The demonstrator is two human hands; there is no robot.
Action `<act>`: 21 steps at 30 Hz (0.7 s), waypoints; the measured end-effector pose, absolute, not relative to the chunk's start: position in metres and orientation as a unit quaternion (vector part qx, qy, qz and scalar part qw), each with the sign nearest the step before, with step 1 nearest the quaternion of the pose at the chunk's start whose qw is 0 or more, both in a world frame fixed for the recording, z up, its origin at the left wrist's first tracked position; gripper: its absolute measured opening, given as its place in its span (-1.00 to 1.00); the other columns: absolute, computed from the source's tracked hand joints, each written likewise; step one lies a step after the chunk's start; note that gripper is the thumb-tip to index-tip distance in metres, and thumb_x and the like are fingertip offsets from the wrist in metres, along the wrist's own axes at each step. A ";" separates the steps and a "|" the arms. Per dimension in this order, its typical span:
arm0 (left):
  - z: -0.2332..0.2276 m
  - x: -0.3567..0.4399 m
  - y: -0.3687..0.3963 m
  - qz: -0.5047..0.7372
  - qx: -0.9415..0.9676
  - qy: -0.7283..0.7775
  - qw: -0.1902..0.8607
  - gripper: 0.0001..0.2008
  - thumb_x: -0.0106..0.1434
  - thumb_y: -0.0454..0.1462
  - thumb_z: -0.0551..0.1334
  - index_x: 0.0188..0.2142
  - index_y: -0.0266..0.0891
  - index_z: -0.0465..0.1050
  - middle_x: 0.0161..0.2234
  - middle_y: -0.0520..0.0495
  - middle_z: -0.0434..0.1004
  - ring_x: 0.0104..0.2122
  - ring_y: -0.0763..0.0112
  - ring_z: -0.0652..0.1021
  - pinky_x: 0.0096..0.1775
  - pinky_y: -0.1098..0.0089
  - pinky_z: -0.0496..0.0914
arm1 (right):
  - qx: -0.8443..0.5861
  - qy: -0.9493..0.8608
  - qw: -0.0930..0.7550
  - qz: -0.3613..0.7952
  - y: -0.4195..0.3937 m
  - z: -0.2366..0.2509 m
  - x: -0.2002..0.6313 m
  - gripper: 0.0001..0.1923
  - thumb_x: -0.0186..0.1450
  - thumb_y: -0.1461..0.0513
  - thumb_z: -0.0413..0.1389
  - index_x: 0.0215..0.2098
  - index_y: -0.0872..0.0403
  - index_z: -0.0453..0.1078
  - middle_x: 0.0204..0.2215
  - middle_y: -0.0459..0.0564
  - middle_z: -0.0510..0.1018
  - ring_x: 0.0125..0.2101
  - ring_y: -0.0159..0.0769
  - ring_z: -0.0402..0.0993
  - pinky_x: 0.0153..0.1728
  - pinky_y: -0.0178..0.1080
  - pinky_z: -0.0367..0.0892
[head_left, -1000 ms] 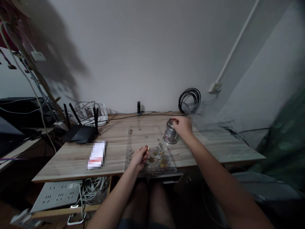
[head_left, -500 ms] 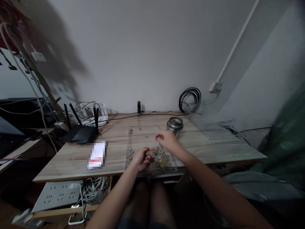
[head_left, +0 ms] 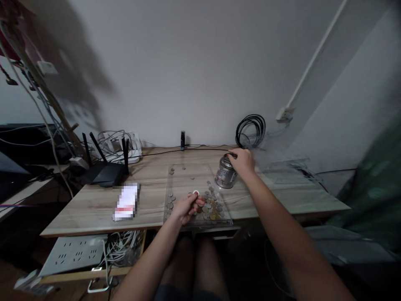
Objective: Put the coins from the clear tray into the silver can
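And here's the left hand (head_left: 186,207), thumb and fingers pinching a pale coin (head_left: 196,192) that pokes up at its fingertips! Hard, stiff and light by the look of it, likely slick on the faces, so thumb and finger across the rim looks the surest hold. Just to that hand's right, and partly beneath it, loose coins (head_left: 213,205) lie bunched in a clear tray (head_left: 180,184) (thin little discs, probably awkward to lift off a smooth floor). Over to the right hand (head_left: 242,161), fingers gathered at the top of the metal tin (head_left: 225,174); whether they pinch anything, I can't tell! The tin stands upright below and left of those fingers, beyond the left hand and to its right. Rigid walls, I'd judge, weight uncertain; best gripped around its sides.
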State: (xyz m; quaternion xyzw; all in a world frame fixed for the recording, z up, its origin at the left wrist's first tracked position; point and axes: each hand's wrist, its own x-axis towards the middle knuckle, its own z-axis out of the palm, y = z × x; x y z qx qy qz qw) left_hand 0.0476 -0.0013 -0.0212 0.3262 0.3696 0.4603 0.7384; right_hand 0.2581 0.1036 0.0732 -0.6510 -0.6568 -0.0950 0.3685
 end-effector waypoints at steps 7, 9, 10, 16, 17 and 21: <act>-0.010 0.047 -0.002 0.435 0.402 0.322 0.739 -0.65 0.07 -0.02 0.17 -0.52 -0.27 0.18 -0.72 0.19 0.15 -0.82 0.75 -0.01 -0.77 0.59 -0.22 | -0.406 -0.809 0.299 0.302 0.029 0.026 0.187 -0.73 0.15 0.13 0.02 -0.34 0.13 0.47 -0.51 -0.03 0.53 -0.49 -0.36 0.38 -0.44 -0.32 0.27; 0.003 0.048 0.002 0.421 0.432 0.329 0.727 -0.65 0.10 -0.01 0.13 -0.52 -0.26 0.17 -0.74 0.19 0.12 -0.82 0.73 0.00 -0.76 0.59 -0.20 | -0.403 -0.769 0.340 0.361 0.028 0.026 0.186 -0.69 0.13 0.09 0.05 -0.35 0.16 0.46 -0.51 -0.01 0.53 -0.49 -0.36 0.38 -0.48 -0.33 0.26; 0.011 0.048 0.005 0.414 0.450 0.337 0.716 -0.65 0.11 -0.01 0.11 -0.52 -0.26 0.17 -0.74 0.18 0.12 -0.82 0.72 0.01 -0.76 0.59 -0.19 | -0.403 -0.752 0.357 0.381 0.031 0.029 0.188 -0.68 0.11 0.08 0.07 -0.36 0.18 0.46 -0.51 -0.01 0.53 -0.51 -0.37 0.37 -0.50 -0.34 0.25; 0.047 0.054 0.048 0.338 0.473 0.312 0.751 -0.71 0.22 -0.09 -0.03 -0.48 -0.25 0.17 -0.72 0.15 0.13 -0.82 0.71 -0.01 -0.75 0.61 -0.22 | -0.443 -0.691 0.461 0.337 0.063 0.061 0.217 -0.66 0.04 0.08 0.12 -0.36 0.19 0.47 -0.53 0.01 0.52 -0.60 -0.41 0.31 -0.58 -0.34 0.21; 0.048 0.056 0.057 0.327 0.467 0.311 0.760 -0.71 0.23 -0.10 -0.06 -0.47 -0.24 0.17 -0.72 0.15 0.14 -0.82 0.71 -0.02 -0.75 0.61 -0.23 | -0.446 -0.698 0.462 0.318 0.067 0.064 0.219 -0.68 0.04 0.10 0.11 -0.38 0.19 0.47 -0.53 0.02 0.52 -0.59 -0.40 0.33 -0.56 -0.33 0.22; 0.042 0.061 0.088 0.284 0.414 0.302 0.810 -0.59 0.24 0.00 -0.18 -0.44 -0.26 0.18 -0.69 0.11 0.17 -0.82 0.73 -0.02 -0.75 0.64 -0.27 | -0.468 -0.751 0.419 0.204 0.086 0.066 0.214 -0.78 0.10 0.19 0.05 -0.50 0.16 0.48 -0.58 0.00 0.53 -0.53 -0.35 0.38 -0.46 -0.33 0.23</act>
